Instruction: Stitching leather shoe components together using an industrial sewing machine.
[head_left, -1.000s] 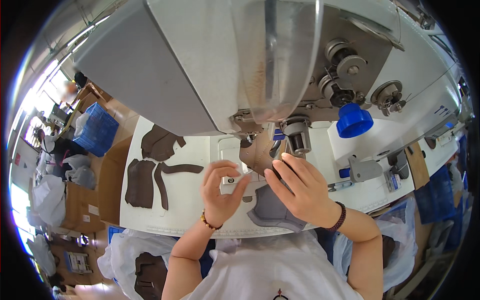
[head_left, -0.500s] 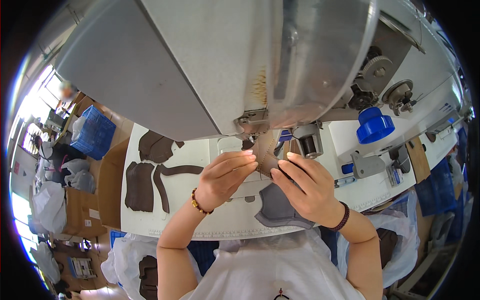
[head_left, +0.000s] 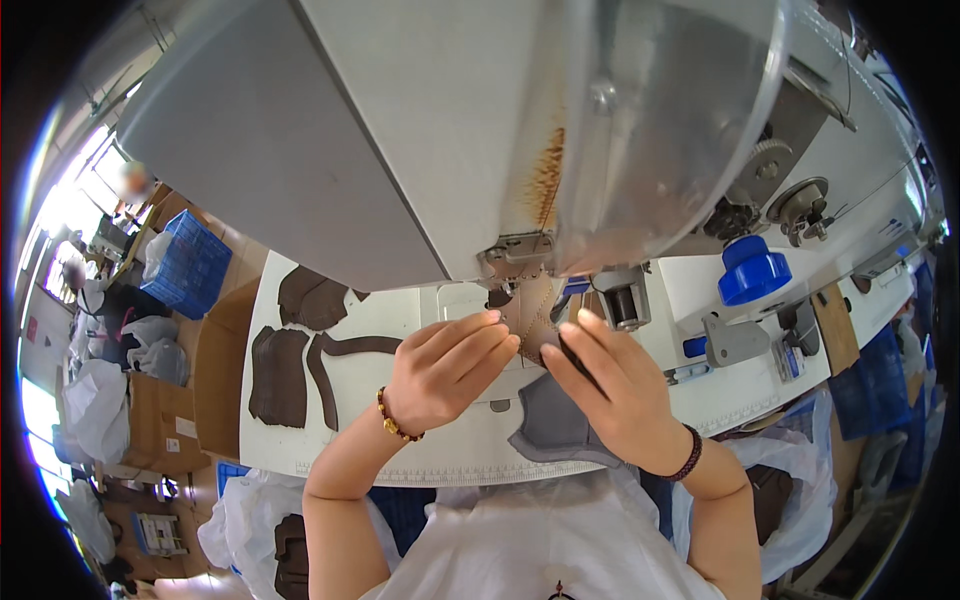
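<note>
While both hands meet at the machine's working point, the stitched brown piece (head_left: 537, 322) lies between them, beneath the sewing machine (head_left: 430, 130) head and just beside the needle area. Pale stitching crosses its upper face.

Left hand (head_left: 445, 370): the fingers lie close together, tips at the piece's near left edge. Whether they pinch it cannot be told, since their undersides are hidden. Right hand (head_left: 622, 395): the fingers reach forward at the right edge, thumb set a little apart from them; again, a firm clamp cannot be confirmed. Judged purpose of the two-sided placing: to steady the piece and control its angle, with the seam left visible between the hands.

A grey piece (head_left: 555, 425) lies on the bench (head_left: 345, 455) near its front edge, partly under the right hand; probably put there to be within easy reach. Loose brown panels (head_left: 278, 378) and a curved brown strip (head_left: 330, 385) lie to the left, well apart from the hands, which presumably keeps them out of the way of the sewing. The blue knob (head_left: 752, 275) sits to the right, off the hands' path.
</note>
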